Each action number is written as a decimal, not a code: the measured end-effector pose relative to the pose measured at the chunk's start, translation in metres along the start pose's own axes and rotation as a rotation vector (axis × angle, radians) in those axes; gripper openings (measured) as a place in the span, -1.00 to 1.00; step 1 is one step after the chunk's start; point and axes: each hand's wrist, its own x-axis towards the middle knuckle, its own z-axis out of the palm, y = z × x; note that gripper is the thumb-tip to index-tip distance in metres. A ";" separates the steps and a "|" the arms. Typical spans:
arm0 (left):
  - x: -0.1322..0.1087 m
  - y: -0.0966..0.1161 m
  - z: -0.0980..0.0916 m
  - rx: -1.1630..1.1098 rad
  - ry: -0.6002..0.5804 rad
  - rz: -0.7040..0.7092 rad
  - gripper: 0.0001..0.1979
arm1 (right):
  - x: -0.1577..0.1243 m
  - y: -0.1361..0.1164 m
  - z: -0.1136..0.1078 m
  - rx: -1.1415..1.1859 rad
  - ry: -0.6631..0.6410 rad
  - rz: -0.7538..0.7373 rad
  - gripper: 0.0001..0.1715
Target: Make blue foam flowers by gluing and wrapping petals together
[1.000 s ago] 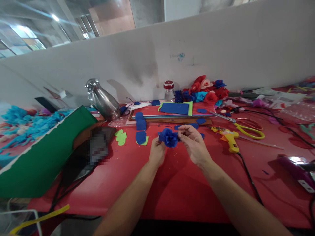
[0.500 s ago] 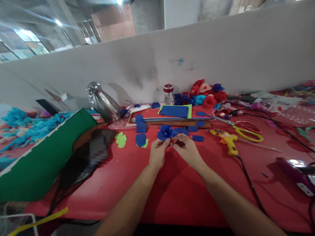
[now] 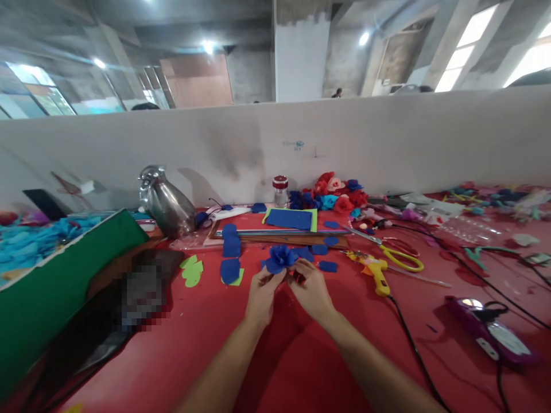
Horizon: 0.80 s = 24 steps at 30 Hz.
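A blue paper flower (image 3: 280, 257) with layered petals is held up between my two hands, above the red table (image 3: 206, 350). My left hand (image 3: 262, 295) pinches it from below on the left side. My right hand (image 3: 310, 288) has its fingers curled in at the flower's lower right edge, thumb and fingertips close together. The flower's underside is hidden by my fingers. Around it lie loose blue petal pieces, one stack (image 3: 230, 271) to the left over a green sheet and another piece (image 3: 328, 266) to the right.
A yellow glue gun (image 3: 379, 275) and yellow-handled scissors (image 3: 400, 257) lie at right, beside a purple power strip (image 3: 491, 332). Behind stand a steel jug (image 3: 166, 201), a red-lidded jar (image 3: 280, 194) and a heap of paper flowers (image 3: 333, 192). A green box (image 3: 73, 287) is at left.
My view has tilted up and turned slightly right, so the table's things sit lower and further left. Both hands stay at the blue paper flower with much the same hold.
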 end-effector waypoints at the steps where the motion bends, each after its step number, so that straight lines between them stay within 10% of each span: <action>1: 0.001 0.000 -0.001 0.004 -0.002 0.013 -0.79 | 0.000 0.001 0.001 -0.003 -0.003 0.000 -0.85; 18: 0.007 0.000 -0.007 -0.100 0.010 -0.082 -0.81 | -0.005 0.008 0.011 -0.133 -0.014 -0.088 -0.76; 24: 0.009 -0.005 -0.007 0.014 0.047 0.088 -0.85 | -0.007 0.006 0.007 -0.152 0.009 -0.114 -0.83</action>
